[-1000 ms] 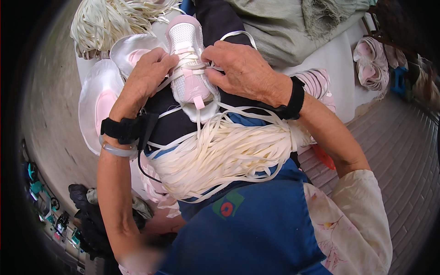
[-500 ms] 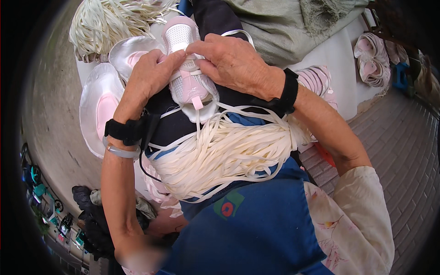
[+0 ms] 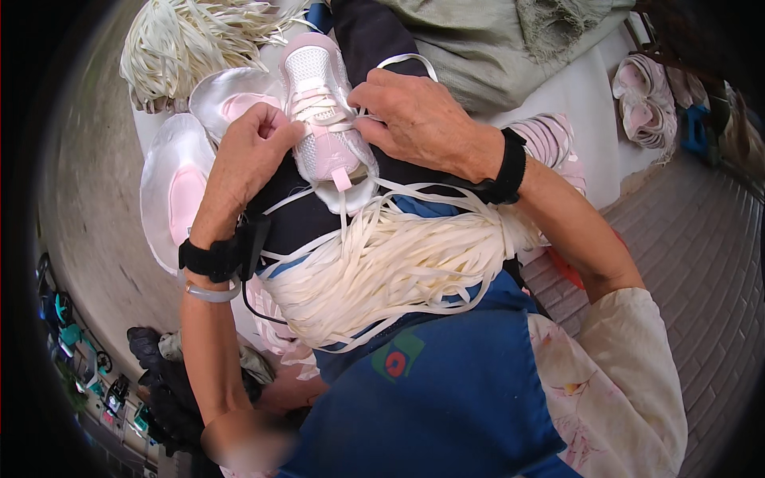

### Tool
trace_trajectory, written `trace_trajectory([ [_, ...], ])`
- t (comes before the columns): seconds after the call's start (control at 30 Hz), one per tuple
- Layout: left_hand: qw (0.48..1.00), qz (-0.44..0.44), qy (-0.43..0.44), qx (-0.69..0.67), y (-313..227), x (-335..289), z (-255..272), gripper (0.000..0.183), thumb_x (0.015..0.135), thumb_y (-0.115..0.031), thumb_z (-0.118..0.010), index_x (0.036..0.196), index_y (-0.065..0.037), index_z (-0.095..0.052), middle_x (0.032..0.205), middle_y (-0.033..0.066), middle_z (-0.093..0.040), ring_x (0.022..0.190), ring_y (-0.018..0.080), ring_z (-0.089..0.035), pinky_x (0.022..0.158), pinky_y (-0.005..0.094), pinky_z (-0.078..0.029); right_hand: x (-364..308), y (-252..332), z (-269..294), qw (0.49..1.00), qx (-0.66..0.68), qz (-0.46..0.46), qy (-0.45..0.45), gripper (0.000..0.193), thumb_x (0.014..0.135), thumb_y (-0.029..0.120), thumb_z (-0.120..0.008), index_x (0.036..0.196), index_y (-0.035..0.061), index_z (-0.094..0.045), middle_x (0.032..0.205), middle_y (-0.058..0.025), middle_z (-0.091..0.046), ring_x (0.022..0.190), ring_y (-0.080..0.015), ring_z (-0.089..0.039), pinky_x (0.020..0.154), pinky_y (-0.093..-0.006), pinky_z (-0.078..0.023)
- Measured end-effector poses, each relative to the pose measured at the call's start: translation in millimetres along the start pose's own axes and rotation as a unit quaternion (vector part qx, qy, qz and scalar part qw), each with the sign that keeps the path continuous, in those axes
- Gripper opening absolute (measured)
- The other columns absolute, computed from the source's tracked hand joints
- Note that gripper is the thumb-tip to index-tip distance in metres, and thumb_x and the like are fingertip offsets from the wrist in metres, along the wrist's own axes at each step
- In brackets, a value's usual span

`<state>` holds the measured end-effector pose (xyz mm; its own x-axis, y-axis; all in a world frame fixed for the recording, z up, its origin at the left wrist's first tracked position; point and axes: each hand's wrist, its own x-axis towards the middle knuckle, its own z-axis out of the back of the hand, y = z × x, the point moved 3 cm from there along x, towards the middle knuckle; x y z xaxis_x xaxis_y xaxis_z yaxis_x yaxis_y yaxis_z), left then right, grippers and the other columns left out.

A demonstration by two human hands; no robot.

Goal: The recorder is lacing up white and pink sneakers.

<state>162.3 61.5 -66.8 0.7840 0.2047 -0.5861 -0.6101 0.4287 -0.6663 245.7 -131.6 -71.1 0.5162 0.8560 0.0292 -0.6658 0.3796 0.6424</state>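
Left hand [image 3: 249, 155], right hand [image 3: 426, 123] drawn apart since earlier frame. Lace [image 3: 320, 103] crossed over shoe [image 3: 328, 163], no bow seen; pinched in right, left's hold unclear.

the shoe [image 3: 322, 131] is made of bumpy cloth net, with a smooth, matt pink patch [image 3: 333, 159]. the laces [image 3: 390, 263] are flat, soft-looking cloth with little shine. the apron [image 3: 446, 406] is smooth, dull cloth. the sack [image 3: 486, 60] looks rough and wrinkly, with frayed threads [image 3: 558, 41]. the bracelet [image 3: 212, 295] is smooth and shiny. the wrist straps [image 3: 510, 166] look like fuzzy, matt cloth.
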Motion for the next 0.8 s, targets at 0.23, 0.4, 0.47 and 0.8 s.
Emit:
trace_trajectory([
  [0.23, 0.999, -0.026, 0.025, -0.014, 10.3, -12.9, -1.4, 0.017, 0.088, -0.016, -0.066, 0.091, -0.004, -0.056, 0.078, -0.0045, -0.05, 0.07, 0.0055, -0.042, 0.064, 0.0194, -0.037, 1.4, 6.8, -3.6, 0.998, -0.049, -0.017, 0.044, 0.017, 0.082, 0.018, -0.065, 0.091, 0.003, -0.066, 0.087, -0.0128, -0.059, 0.078, -0.0328, -0.062, 0.067, -0.042, -0.05],
  [0.4, 0.999, -0.018, 0.028, -0.011, 7.5, -15.5, -0.4, 0.018, 0.088, -0.018, -0.066, 0.088, -0.003, -0.055, 0.075, -0.0056, -0.05, 0.068, 0.0038, -0.042, 0.061, 0.0188, -0.036, -0.2, 12.2, -3.6, 0.999, -0.003, -0.013, 0.037, 0.017, 0.078, 0.013, -0.06, 0.081, -0.003, -0.064, 0.082, -0.0198, -0.061, 0.074, -0.0373, -0.064, 0.066, -0.0465, -0.051],
  [0.47, 0.999, -0.016, 0.032, 0.018, 4.2, -18.7, 1.2, 0.019, 0.089, -0.021, -0.066, 0.087, -0.004, -0.056, 0.073, -0.0064, -0.049, 0.066, 0.0034, -0.042, 0.059, 0.019, -0.034, -1.5, 12.9, -2.9, 0.999, -0.002, -0.013, 0.05, 0.017, 0.077, 0.012, -0.059, 0.08, -0.0033, -0.064, 0.081, -0.0199, -0.061, 0.073, -0.0375, -0.064, 0.065, -0.0467, -0.051],
  [0.8, 0.997, 0.0, 0.044, -0.061, 14.8, -27.3, 10.3, 0.021, 0.094, -0.027, -0.062, 0.087, -0.007, -0.058, 0.068, -0.0083, -0.045, 0.062, 0.0024, -0.037, 0.055, 0.0181, -0.029, -4.5, 18.1, -3.8, 0.998, 0.001, -0.008, 0.066, 0.017, 0.077, 0.013, -0.06, 0.078, -0.0037, -0.063, 0.077, -0.0197, -0.061, 0.071, -0.0373, -0.064, 0.064, -0.0463, -0.052],
])
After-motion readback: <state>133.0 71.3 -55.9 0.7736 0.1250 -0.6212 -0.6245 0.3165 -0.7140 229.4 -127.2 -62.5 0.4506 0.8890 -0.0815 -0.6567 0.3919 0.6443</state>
